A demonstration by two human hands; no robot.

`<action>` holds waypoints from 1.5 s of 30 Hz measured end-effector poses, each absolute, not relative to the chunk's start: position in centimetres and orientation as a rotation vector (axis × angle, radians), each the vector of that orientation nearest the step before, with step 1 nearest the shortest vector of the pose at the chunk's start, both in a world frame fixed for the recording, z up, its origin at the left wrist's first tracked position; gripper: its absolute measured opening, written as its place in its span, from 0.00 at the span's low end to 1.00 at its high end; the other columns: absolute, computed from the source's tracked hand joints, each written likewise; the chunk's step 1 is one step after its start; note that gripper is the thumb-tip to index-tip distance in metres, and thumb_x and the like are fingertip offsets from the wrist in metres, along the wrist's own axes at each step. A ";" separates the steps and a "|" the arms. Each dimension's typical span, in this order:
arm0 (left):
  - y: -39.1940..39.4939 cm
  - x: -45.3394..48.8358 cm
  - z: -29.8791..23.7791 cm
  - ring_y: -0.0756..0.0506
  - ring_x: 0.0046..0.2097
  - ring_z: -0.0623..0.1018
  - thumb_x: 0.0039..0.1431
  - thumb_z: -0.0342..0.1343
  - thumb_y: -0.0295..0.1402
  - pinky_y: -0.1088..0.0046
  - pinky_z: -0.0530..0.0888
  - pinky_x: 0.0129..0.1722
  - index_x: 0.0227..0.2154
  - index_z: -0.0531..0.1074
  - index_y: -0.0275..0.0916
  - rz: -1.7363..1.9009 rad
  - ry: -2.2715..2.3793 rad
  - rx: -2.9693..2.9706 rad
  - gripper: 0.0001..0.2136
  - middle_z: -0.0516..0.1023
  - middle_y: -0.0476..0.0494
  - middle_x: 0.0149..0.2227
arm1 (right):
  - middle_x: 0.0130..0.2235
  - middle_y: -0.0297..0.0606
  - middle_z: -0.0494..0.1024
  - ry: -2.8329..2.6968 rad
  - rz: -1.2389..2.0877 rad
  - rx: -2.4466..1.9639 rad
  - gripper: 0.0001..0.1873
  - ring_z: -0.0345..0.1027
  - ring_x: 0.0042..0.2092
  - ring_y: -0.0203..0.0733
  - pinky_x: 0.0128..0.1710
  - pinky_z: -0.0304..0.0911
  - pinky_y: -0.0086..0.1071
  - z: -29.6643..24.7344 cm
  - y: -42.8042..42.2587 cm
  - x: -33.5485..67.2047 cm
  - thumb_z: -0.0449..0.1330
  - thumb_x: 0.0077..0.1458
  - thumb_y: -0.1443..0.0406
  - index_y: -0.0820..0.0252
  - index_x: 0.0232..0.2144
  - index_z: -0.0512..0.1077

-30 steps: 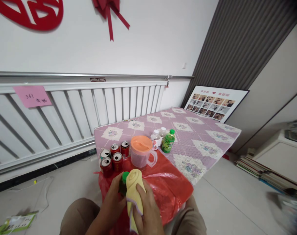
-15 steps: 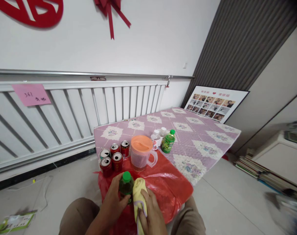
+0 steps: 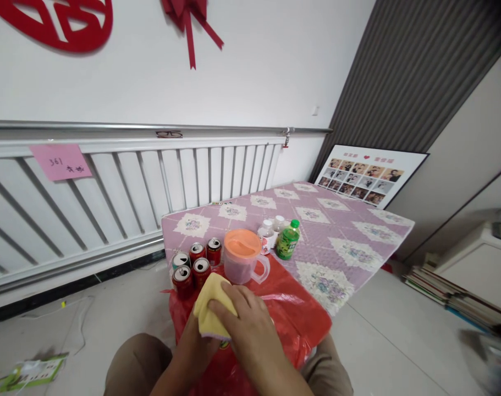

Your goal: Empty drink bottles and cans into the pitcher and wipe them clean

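Note:
A yellow cloth (image 3: 213, 309) with a pale purple edge is draped over the top of a green-capped bottle (image 3: 224, 345), of which only a sliver of label shows. From below, my left hand (image 3: 197, 340) is closed round that bottle, its fingers partly under the cloth. On the cloth's upper right side, my right hand (image 3: 250, 314) grips it with bent fingers. Just beyond the hands stands a clear pitcher (image 3: 237, 268) with an orange lid. Several opened drink cans (image 3: 201, 269) are grouped to its left. Beneath lies red plastic sheeting (image 3: 291, 308).
Behind the pitcher on the purple floral tablecloth (image 3: 270, 217) stand a green drink bottle (image 3: 288, 242) and two small white-capped bottles (image 3: 267, 234). A white radiator (image 3: 192, 181) runs along the wall. A photo board (image 3: 369, 170) leans at the far right corner.
My right hand has moved the cloth from beside the bottle up over its green cap, hiding it. My left hand still holds the bottle. The view has shifted slightly.

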State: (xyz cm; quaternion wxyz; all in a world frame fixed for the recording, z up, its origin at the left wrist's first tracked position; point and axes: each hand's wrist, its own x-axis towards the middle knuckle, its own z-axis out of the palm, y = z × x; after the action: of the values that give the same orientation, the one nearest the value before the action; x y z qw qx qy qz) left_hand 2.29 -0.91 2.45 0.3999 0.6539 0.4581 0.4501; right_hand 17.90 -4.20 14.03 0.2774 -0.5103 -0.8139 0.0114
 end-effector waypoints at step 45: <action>-1.2 2.3 3.1 0.38 0.63 0.66 0.49 0.56 0.26 0.54 0.64 0.62 0.61 0.52 0.39 1.146 1.207 1.641 0.35 0.64 0.33 0.62 | 0.61 0.49 0.68 -1.541 0.777 -1.611 0.31 0.60 0.62 0.48 0.62 0.54 0.44 0.5 -3.9 18.9 0.54 0.53 0.69 0.63 0.60 0.63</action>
State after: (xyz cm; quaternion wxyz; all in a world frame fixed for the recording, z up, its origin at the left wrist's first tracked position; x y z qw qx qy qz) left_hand 2.26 -1.24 3.11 0.3913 0.6460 0.4753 0.4513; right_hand 18.94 -3.91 0.51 0.3804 -0.6309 -0.6038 0.3045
